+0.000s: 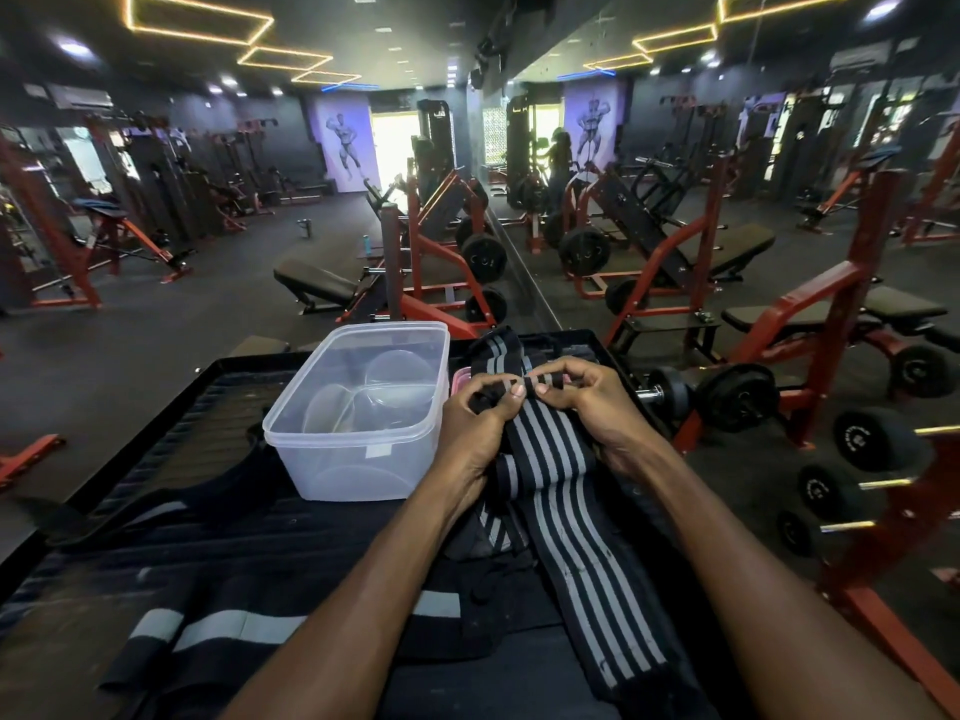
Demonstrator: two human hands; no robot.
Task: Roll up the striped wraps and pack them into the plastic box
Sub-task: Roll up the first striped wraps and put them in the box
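Nearest the person, a long striped wrap (576,517) lies flat on the black tray table (156,407) and runs from the bottom edge up to the hands. It is black w/ grey stripes. Both arms reach over it.

The left hand (475,423) pinches the far end of the wrap btwn thumb and fingers. The right hand (592,392) pinches the same end from the other side. The thumbs almost meet in the middle. The end looks folded over a little, so this seems to be the very start of the roll. Most of the wrap is not rolled yet.

Next move, prob.: turn the folded end over and over toward the body, tight and straight, so the edges stay even. Then put the roll in the box.

The clear plastic box (358,407) stands just left of the hands, lid off. No wrap is inside it yet. A 2nd striped wrap (498,350) lies in a loose heap just past the hands. A small pink thing (460,379) peeks out beside the box; what it is can't be told. Black bands w/ grey patches (218,623) lie at the near left.

The loose heap could get in the way of the roll. The box mouth is clear.

Farther off are dumbbells (737,394), red benches (779,314) and a big mirror (675,148).
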